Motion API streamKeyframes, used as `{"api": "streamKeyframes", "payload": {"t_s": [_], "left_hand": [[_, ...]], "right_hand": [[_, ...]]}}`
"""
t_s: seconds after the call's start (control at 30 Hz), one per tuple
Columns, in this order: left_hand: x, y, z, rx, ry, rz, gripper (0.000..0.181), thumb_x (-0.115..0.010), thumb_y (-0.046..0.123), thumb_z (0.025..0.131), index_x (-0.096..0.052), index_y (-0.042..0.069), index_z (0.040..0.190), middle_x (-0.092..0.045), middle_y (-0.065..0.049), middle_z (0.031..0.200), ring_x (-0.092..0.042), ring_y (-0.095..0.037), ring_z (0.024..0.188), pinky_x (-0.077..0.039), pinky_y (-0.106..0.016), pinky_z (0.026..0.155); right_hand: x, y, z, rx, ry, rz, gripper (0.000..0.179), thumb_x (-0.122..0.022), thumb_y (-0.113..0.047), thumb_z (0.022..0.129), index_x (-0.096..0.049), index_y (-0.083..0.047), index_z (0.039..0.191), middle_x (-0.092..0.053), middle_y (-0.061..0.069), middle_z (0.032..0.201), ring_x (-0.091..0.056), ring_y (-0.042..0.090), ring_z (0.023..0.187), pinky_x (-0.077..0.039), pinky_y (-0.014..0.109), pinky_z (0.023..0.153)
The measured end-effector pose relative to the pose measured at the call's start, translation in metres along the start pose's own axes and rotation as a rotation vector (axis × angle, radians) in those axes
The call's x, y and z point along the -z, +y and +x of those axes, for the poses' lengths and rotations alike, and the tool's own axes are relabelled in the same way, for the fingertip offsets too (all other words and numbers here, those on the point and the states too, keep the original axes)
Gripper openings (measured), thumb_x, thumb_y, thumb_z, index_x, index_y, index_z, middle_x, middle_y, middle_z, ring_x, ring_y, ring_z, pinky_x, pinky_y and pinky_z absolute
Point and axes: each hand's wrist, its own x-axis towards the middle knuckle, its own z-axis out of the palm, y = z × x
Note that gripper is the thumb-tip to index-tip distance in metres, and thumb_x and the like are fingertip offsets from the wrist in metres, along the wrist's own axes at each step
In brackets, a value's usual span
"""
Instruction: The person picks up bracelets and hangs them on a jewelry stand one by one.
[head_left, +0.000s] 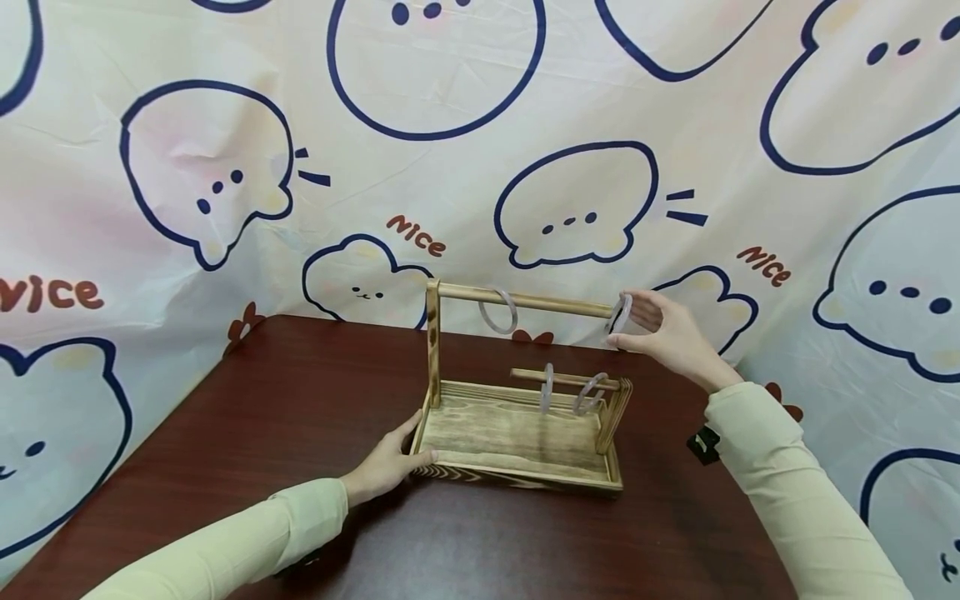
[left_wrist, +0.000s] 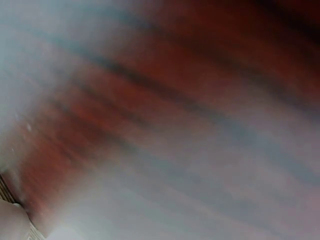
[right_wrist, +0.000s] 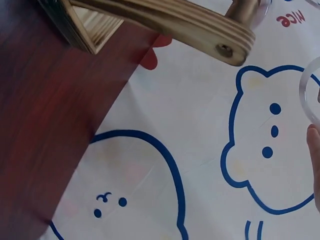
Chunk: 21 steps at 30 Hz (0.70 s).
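A wooden bracelet stand (head_left: 517,433) with a tray base and two rods is on the table. My left hand (head_left: 388,460) grips the tray's left end, thumb over the rim; the left wrist view catches only a bit of that hand (left_wrist: 14,220). My right hand (head_left: 667,329) pinches a pale translucent bangle (head_left: 619,315) at the right end of the upper rod (head_left: 555,304); whether the rod passes through it, I cannot tell. Another bangle (head_left: 513,312) hangs farther left on that rod. Two more, a bangle (head_left: 547,390) and a tilted bangle (head_left: 588,396), hang on the lower rod (head_left: 528,375).
The dark red-brown table (head_left: 300,392) reaches back to a cartoon-printed cloth (head_left: 465,192) that hangs behind and along the sides. In the right wrist view, the stand's short post (right_wrist: 200,30) shows near the table's edge. Most of the left wrist view is blurred.
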Motion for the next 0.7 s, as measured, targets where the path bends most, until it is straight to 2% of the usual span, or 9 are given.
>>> {"api": "streamKeyframes", "payload": {"t_s": [0.13, 0.2, 0.27, 0.37, 0.43, 0.47, 0.5, 0.63, 0.7], "left_hand": [[-0.001, 0.001, 0.0, -0.005, -0.002, 0.004, 0.08, -0.063, 0.022, 0.087, -0.014, 0.004, 0.147, -0.013, -0.012, 0.153, -0.006, -0.031, 0.14, -0.015, -0.054, 0.109], [-0.001, 0.001, 0.0, 0.013, -0.004, 0.004, 0.08, -0.063, 0.023, 0.087, -0.014, 0.007, 0.147, -0.013, -0.012, 0.153, -0.043, -0.036, 0.123, -0.036, -0.05, 0.099], [0.001, 0.002, -0.001, 0.026, -0.002, 0.014, 0.079, -0.063, 0.024, 0.088, -0.013, 0.008, 0.148, -0.013, -0.012, 0.153, -0.055, -0.036, 0.101, -0.04, -0.047, 0.094], [0.003, 0.002, -0.002, 0.033, -0.002, 0.017, 0.079, -0.062, 0.023, 0.088, -0.013, 0.008, 0.148, -0.013, -0.011, 0.153, -0.055, -0.036, 0.102, -0.039, -0.048, 0.095], [0.004, 0.001, -0.003, 0.025, -0.004, 0.014, 0.079, -0.062, 0.023, 0.088, -0.013, 0.006, 0.147, -0.012, -0.012, 0.153, -0.024, -0.032, 0.135, -0.019, -0.053, 0.108], [0.003, 0.001, -0.003, 0.025, -0.008, 0.008, 0.079, -0.062, 0.023, 0.088, -0.012, 0.006, 0.147, -0.011, -0.012, 0.153, -0.023, -0.032, 0.136, -0.018, -0.053, 0.109], [0.003, 0.001, -0.003, 0.02, -0.008, 0.003, 0.079, -0.062, 0.023, 0.088, -0.013, 0.005, 0.147, -0.011, -0.012, 0.153, -0.005, -0.029, 0.14, -0.014, -0.053, 0.11], [0.0, 0.001, -0.002, 0.027, -0.009, 0.011, 0.079, -0.062, 0.023, 0.088, -0.013, 0.007, 0.147, -0.012, -0.012, 0.153, -0.041, -0.038, 0.116, -0.026, -0.047, 0.104], [0.0, 0.002, -0.001, 0.027, -0.004, 0.023, 0.079, -0.062, 0.023, 0.088, -0.013, 0.007, 0.148, -0.013, -0.011, 0.153, -0.043, -0.034, 0.104, -0.029, -0.042, 0.098]], "right_hand": [[0.002, -0.008, 0.004, 0.019, -0.02, -0.072, 0.086, -0.075, -0.047, 0.07, -0.037, -0.015, 0.139, -0.037, 0.012, 0.144, -0.041, 0.028, 0.129, -0.035, 0.044, 0.103], [0.002, -0.012, 0.008, 0.028, -0.025, -0.102, 0.087, -0.075, -0.05, 0.068, -0.037, -0.017, 0.14, -0.037, 0.011, 0.144, -0.04, 0.028, 0.129, -0.035, 0.044, 0.103], [0.002, -0.017, 0.012, 0.032, -0.031, -0.123, 0.089, -0.074, -0.053, 0.067, -0.037, -0.018, 0.14, -0.036, 0.01, 0.145, -0.039, 0.027, 0.131, -0.034, 0.045, 0.104], [0.0, -0.022, 0.019, 0.046, -0.036, -0.143, 0.09, -0.074, -0.053, 0.067, -0.036, -0.019, 0.14, -0.037, 0.007, 0.145, -0.038, 0.025, 0.131, -0.033, 0.044, 0.105], [-0.001, -0.025, 0.022, 0.059, -0.04, -0.15, 0.088, -0.075, -0.052, 0.067, -0.036, -0.019, 0.14, -0.037, 0.006, 0.145, -0.038, 0.024, 0.131, -0.034, 0.043, 0.105], [-0.002, -0.026, 0.024, 0.069, -0.04, -0.15, 0.087, -0.076, -0.05, 0.068, -0.037, -0.019, 0.139, -0.038, 0.006, 0.144, -0.039, 0.024, 0.131, -0.034, 0.043, 0.105], [-0.002, -0.027, 0.025, 0.074, -0.04, -0.148, 0.086, -0.076, -0.048, 0.068, -0.037, -0.019, 0.139, -0.038, 0.005, 0.144, -0.039, 0.023, 0.131, -0.034, 0.042, 0.105], [-0.004, -0.033, 0.029, 0.092, -0.058, -0.133, 0.083, -0.079, -0.04, 0.069, -0.038, -0.018, 0.138, -0.038, 0.005, 0.144, -0.039, 0.023, 0.131, -0.034, 0.042, 0.105], [-0.006, -0.037, 0.031, 0.093, -0.074, -0.122, 0.084, -0.079, -0.038, 0.069, -0.038, -0.019, 0.139, -0.038, 0.004, 0.144, -0.038, 0.024, 0.131, -0.034, 0.041, 0.105]]}}
